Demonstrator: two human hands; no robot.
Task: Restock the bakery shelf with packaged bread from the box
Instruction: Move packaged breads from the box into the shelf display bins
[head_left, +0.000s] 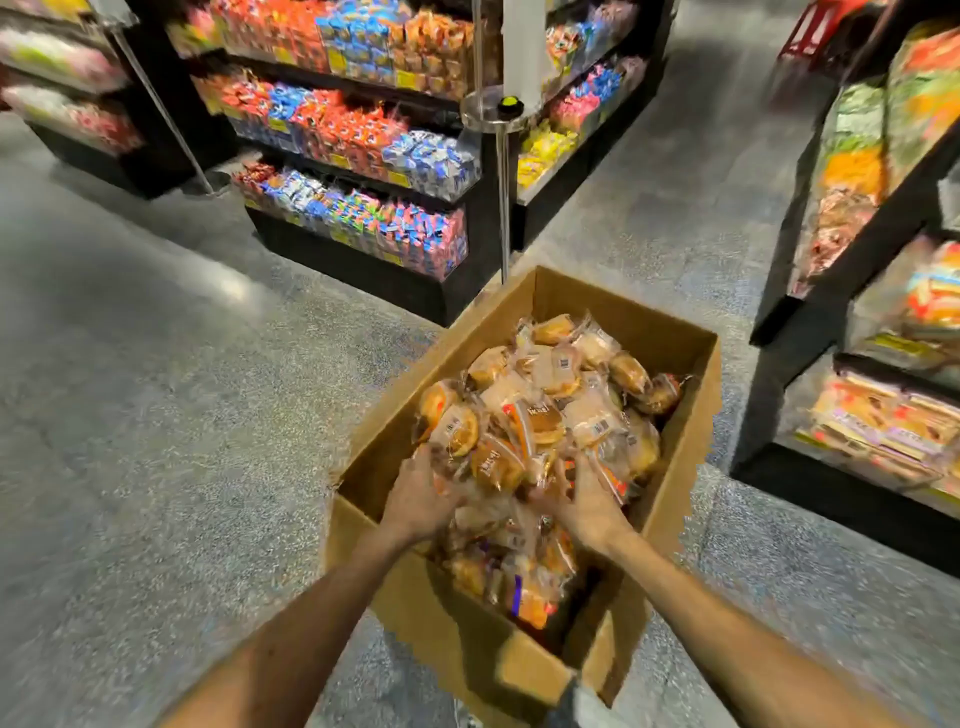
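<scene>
Pickup step: both hands inside the box (602, 297), gathering bread packets (545, 405).
Left hand (418, 499) is buried in the pile, grip not discernible; right hand (589, 506) presses spread fingers against packets. Next move likely needs a lift clear of the box walls, then a swing right to the shelf (810, 312); open floor (156, 389) lies left, shelf edge close right.

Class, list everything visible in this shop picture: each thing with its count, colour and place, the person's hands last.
Cardboard box: one, brown, centre foreground.
Bread packs: many, golden-brown, heaped in box.
Snack shelving: one, black, red-blue packets, behind box.
Right shelving: one, black, right edge.
Far shelving: one, black, top left.
Metal pole: one, silver, behind box.
Floor: grey, speckled, throughout.
Left hand: one, among packs, grip unclear.
Right hand: one, among packs, grip unclear.
</scene>
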